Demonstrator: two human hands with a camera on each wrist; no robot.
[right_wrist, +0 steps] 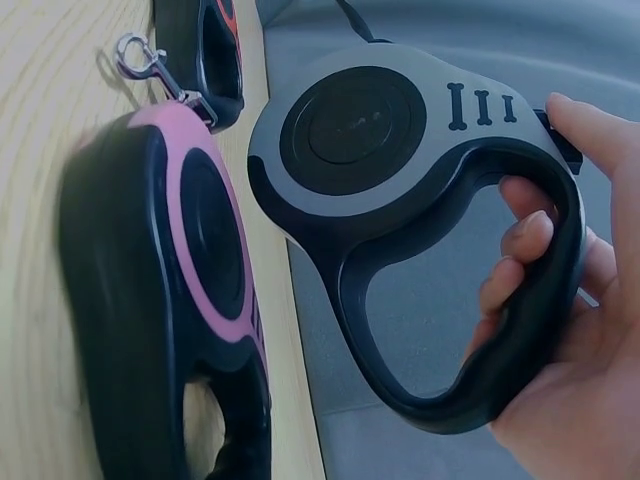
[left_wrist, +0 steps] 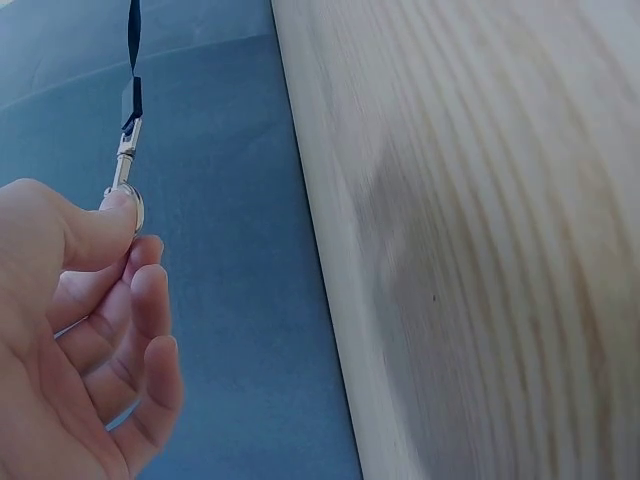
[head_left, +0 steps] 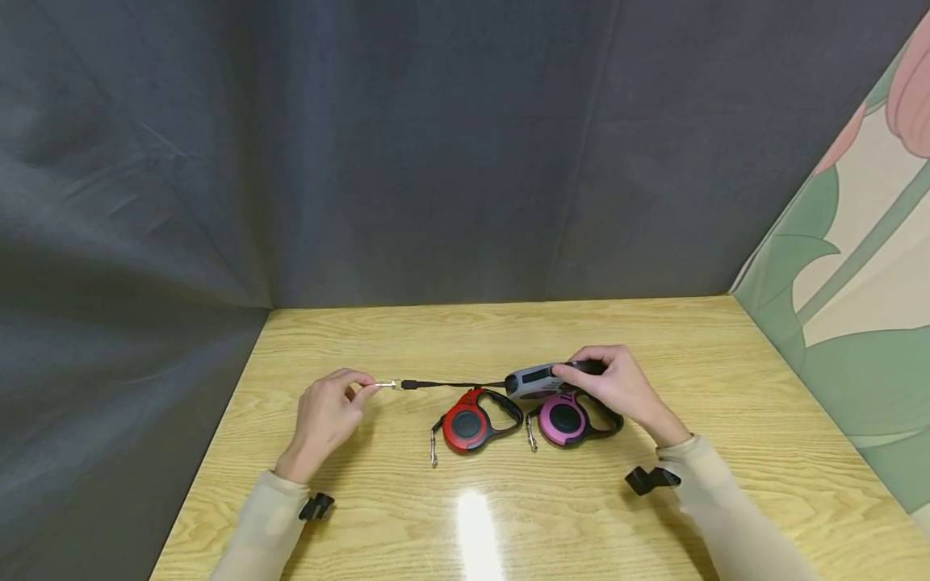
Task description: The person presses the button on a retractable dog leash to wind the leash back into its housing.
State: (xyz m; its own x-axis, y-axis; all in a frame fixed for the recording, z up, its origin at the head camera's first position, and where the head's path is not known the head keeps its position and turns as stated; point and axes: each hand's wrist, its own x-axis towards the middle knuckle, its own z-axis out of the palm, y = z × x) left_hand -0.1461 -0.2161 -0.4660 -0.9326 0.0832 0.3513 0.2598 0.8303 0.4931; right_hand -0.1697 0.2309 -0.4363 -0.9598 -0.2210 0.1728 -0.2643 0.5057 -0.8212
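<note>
My right hand (head_left: pixel 617 383) grips the black handle of a grey retractable dog leash (right_wrist: pixel 350 130), fingers through the loop and thumb at the button on top. From its casing a black strap (head_left: pixel 443 384) runs taut to the left. At the strap's far end my left hand (head_left: pixel 328 411) pinches the silver metal clip (left_wrist: pixel 124 165) between thumb and forefinger, the other fingers loosely bent. Below the strap lie a red retractable leash (head_left: pixel 465 426) and, nearer my right hand, a pink retractable leash (head_left: pixel 563 420), each with its clip hanging out to the left.
The wooden table (head_left: pixel 378 516) carries the leashes, with a bright light reflection near its front. A dark grey cloth (head_left: pixel 450 161) stands behind and along the left side. At the right is a flower-patterned panel (head_left: pixel 857 266).
</note>
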